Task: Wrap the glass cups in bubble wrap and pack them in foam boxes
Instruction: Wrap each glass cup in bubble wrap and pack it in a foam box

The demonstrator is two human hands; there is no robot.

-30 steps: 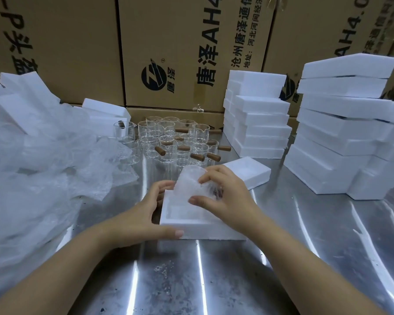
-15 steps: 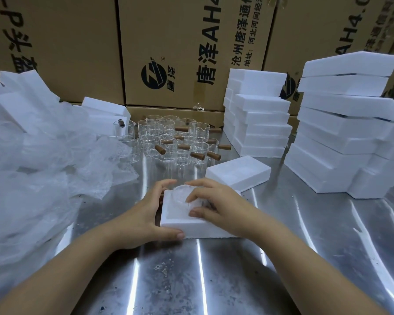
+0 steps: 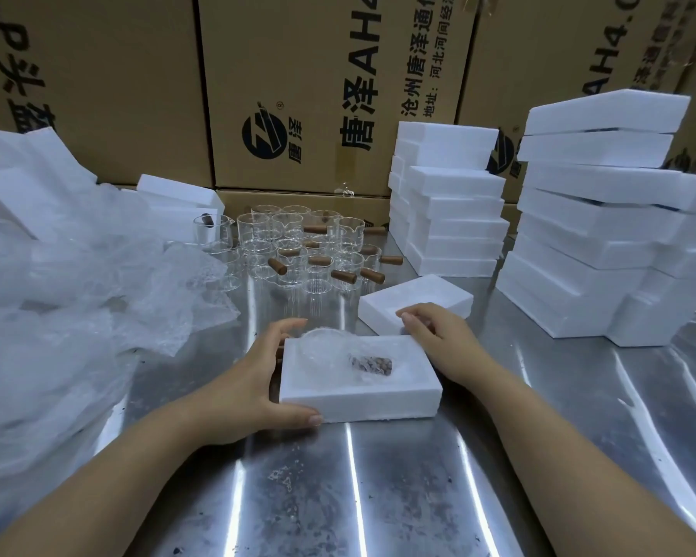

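An open white foam box (image 3: 338,400) lies on the steel table in front of me. A glass cup in bubble wrap (image 3: 334,353) lies in its hollow, and the cup's brown handle shows through the wrap. My left hand (image 3: 250,379) grips the box's left end, thumb along the front edge and fingers at the back. At the box's far right corner rests my right hand (image 3: 443,339), fingers relaxed and off the cup. A loose foam lid (image 3: 426,293) lies just behind that hand. Several bare glass cups (image 3: 298,251) with wooden handles stand farther back.
A heap of bubble wrap (image 3: 77,307) fills the left side. Two stacks of foam boxes (image 3: 451,211) (image 3: 599,235) stand at the back and right. Cardboard cartons (image 3: 318,74) wall off the rear. Bare steel table (image 3: 378,496) lies in front of the box.
The wrapped cup went down from above the box into its hollow. My right hand then let go of it and moved to the box's far right corner. My left hand stayed on the box.
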